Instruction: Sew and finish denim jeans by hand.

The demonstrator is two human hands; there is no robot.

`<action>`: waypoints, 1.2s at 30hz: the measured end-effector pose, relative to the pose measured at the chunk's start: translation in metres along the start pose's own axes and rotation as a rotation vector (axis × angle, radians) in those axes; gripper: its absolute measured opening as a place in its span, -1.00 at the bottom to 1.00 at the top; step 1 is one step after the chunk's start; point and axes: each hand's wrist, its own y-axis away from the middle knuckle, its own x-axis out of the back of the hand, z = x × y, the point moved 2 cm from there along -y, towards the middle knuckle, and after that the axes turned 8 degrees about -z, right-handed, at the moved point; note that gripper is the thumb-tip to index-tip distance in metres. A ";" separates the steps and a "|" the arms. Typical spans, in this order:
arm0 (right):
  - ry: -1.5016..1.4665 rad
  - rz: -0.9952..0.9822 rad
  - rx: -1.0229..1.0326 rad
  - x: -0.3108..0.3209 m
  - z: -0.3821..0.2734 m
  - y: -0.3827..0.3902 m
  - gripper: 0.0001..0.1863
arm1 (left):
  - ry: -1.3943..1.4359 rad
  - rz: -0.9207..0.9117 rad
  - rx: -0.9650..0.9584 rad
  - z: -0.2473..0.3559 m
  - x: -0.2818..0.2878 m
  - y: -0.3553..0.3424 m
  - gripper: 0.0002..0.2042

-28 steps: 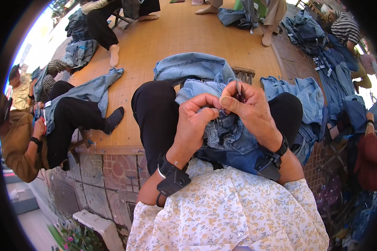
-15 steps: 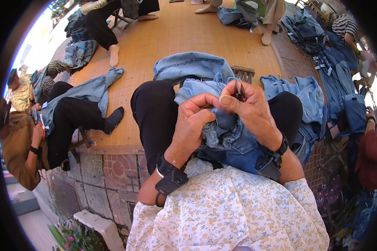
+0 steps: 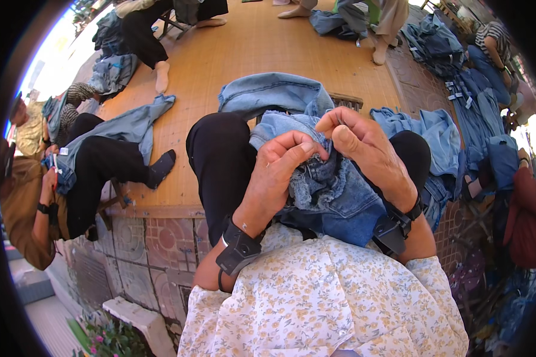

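My left hand (image 3: 283, 166) is closed in a pinch on the frayed edge of blue ripped jeans (image 3: 354, 193) bunched in my lap between black-trousered knees. My right hand (image 3: 363, 152) is curled just beside it at the same torn patch, index finger bent over the cloth and thumb lifted; the small dark snips in it are mostly hidden by the fingers. Light blue denim (image 3: 268, 89) drapes forward over a small wooden stool edge. A black device is strapped on each of my forearms.
Co-workers sit around the wooden platform (image 3: 250, 41), one at left (image 3: 33, 208) holding denim. Piles of jeans (image 3: 435, 137) lie at the right and back. Below are patterned paving (image 3: 161, 244), a concrete block (image 3: 140, 324) and a flowering plant (image 3: 101, 336).
My right hand has shifted slightly right and rotated, its thumb lifting away from my left fingertips. The snips' blades, upright and visible earlier, are now mostly hidden.
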 end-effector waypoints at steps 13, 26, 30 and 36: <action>0.123 -0.211 -0.148 0.015 -0.010 0.018 -0.76 | 0.031 0.034 -0.019 -0.004 0.000 0.002 -0.83; 0.423 -0.206 -0.041 0.008 -0.028 0.011 -0.86 | 0.137 0.035 -0.036 -0.001 -0.002 0.003 -0.90; 0.437 -0.174 0.005 0.006 -0.026 0.010 -0.85 | 0.128 0.035 -0.044 -0.002 -0.002 0.005 -0.90; 0.498 -0.162 0.034 0.006 -0.026 0.007 -0.86 | 0.050 0.028 -0.066 -0.004 -0.001 0.005 -0.90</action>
